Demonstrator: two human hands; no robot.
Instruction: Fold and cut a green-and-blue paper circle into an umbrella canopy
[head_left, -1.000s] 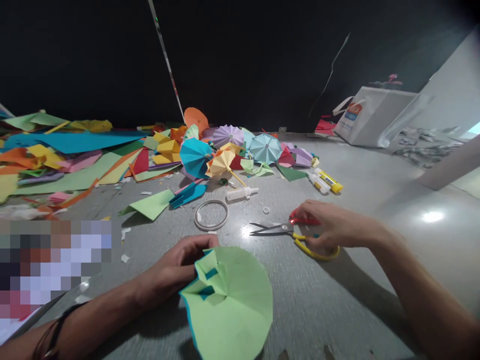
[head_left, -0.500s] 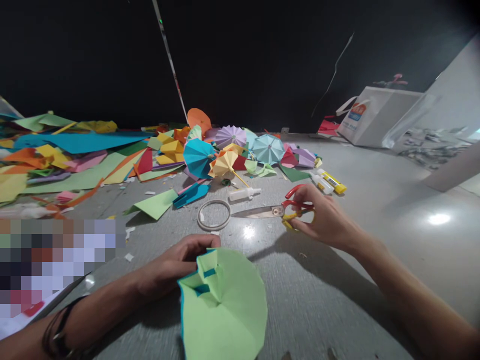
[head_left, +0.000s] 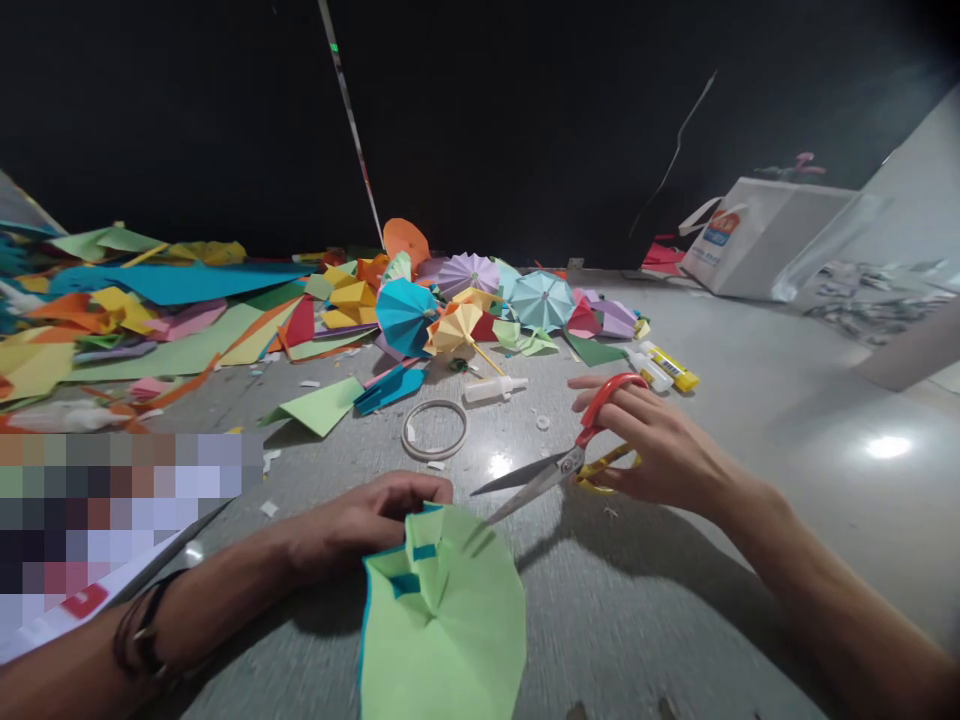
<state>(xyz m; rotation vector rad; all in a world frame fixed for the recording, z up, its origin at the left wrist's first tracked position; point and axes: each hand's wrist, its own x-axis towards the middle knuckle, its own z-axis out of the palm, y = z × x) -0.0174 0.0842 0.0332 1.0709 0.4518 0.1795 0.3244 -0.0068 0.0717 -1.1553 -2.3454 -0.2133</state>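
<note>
My left hand (head_left: 375, 515) grips the folded upper edge of a pale green paper piece (head_left: 472, 630); most of its fingertips are hidden behind the paper. The piece is roughly round, with blue showing along its left edge and in small openings near the folds. In my right hand (head_left: 652, 440) is a pair of scissors (head_left: 568, 466) with one red and one yellow handle. Their blades are spread and point left, the lower tip close to the paper's upper right part. A roll of tape (head_left: 405, 440) lies flat beyond my left hand.
Small paper umbrellas (head_left: 541, 300) stand at the back, beside coloured paper sheets (head_left: 172, 345) on the left. A clear bottle (head_left: 495, 388), glue sticks (head_left: 670, 368) and a folded green paper (head_left: 321, 407) lie nearer. A white bag (head_left: 765, 235) stands at right.
The scissors have opened from nearly closed blades and come down toward the green paper, uncovering a small white ring. My left hand keeps its hold on the paper.
</note>
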